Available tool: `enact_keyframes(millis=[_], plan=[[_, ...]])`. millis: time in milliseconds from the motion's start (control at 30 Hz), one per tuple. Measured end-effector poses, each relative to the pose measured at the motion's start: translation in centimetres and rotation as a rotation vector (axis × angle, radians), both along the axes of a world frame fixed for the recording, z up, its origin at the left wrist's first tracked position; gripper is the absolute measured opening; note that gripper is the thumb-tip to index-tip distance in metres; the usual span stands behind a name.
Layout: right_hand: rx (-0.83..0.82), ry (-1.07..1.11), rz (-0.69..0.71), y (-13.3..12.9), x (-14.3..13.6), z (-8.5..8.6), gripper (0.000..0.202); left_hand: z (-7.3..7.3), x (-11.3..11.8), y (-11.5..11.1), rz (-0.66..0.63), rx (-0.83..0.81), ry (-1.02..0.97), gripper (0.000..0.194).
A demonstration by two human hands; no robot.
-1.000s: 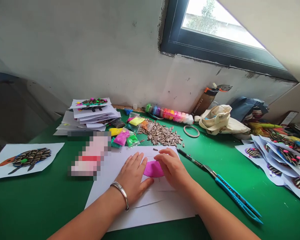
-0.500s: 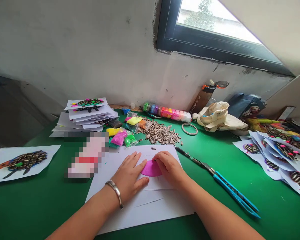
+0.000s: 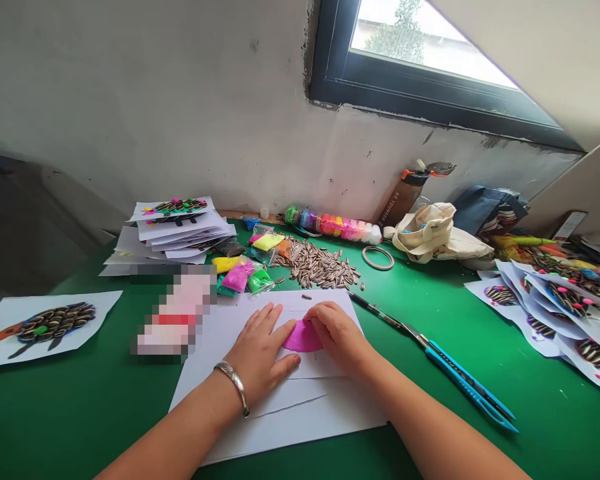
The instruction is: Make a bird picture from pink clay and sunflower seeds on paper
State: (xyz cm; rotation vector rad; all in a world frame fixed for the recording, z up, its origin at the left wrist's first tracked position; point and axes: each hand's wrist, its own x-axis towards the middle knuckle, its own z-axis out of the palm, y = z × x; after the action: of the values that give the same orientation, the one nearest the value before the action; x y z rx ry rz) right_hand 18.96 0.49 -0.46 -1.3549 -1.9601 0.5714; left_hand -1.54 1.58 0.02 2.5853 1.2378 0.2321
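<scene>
A flat pink patch of modelling clay (image 3: 303,337) lies on white paper (image 3: 280,427) marked with pencil lines. My left hand (image 3: 266,352), a silver bangle on its wrist, rests flat with fingers spread, its fingertips at the clay's left edge. At the clay's upper right, my right hand (image 3: 337,337) has thumb and forefinger pinched together; whatever they hold is too small and hidden to make out. The right part of the clay is covered by this hand. A single sunflower seed (image 3: 307,297) sits on the paper above, below a heap of sunflower seeds (image 3: 325,267).
Blue-handled tweezers (image 3: 470,383) and a dark pen-like tool (image 3: 377,312) lie to the right. Bagged clay (image 3: 237,275) is behind the paper. Seed-decorated sheets are stacked at back left (image 3: 180,230) and right (image 3: 565,313); a bird picture (image 3: 55,327) lies left. A tape ring (image 3: 378,258) is behind.
The camera view has shifted very slightly. Both hands keep nearly the same place on the paper and clay; the pinched right fingertips hardly move.
</scene>
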Motion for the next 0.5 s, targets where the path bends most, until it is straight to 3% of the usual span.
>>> enact_keyframes(millis=[133, 500], plan=[[-0.013, -0.001, -0.004, 0.0, 0.0, 0.1, 0.030, -0.2, 0.0, -0.1, 0.004, 0.008, 0.007, 0.066], [-0.016, 0.035, 0.003, 0.5, 0.5, -0.5, 0.022, 0.5, 1.8, -0.2, 0.027, -0.002, 0.095, 0.067]])
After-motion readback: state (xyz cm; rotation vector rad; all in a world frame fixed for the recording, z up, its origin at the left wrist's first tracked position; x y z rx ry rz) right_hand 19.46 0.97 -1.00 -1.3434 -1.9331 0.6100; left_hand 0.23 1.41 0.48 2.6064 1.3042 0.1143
